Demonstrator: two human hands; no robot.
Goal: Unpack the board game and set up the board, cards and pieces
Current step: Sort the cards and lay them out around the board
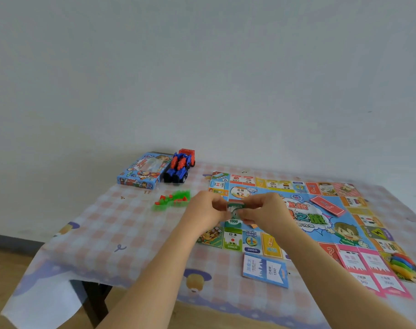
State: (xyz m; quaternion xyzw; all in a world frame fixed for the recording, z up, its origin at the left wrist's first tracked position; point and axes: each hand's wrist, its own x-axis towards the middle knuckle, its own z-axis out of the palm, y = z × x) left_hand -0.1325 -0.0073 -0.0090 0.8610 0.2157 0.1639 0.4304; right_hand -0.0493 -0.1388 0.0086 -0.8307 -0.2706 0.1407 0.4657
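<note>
The colourful game board (344,224) lies unfolded on the right half of the table. Above its left part, my left hand (208,208) and my right hand (264,210) both pinch a small stack of green play-money notes (235,207). A red card deck (327,205) rests on the board's middle. A blue card deck (265,269) lies just off the board's near edge. Pink cards (373,274) and a bundle of coloured pawns (400,263) sit at the board's near right corner. A pile of green and red plastic houses (173,200) lies left of my hands.
The blue game box (140,173) stands at the table's far left, with a red-and-blue toy truck (179,168) right beside it. A checked tablecloth (102,233) covers the table and hangs over its left edge. A white wall is behind.
</note>
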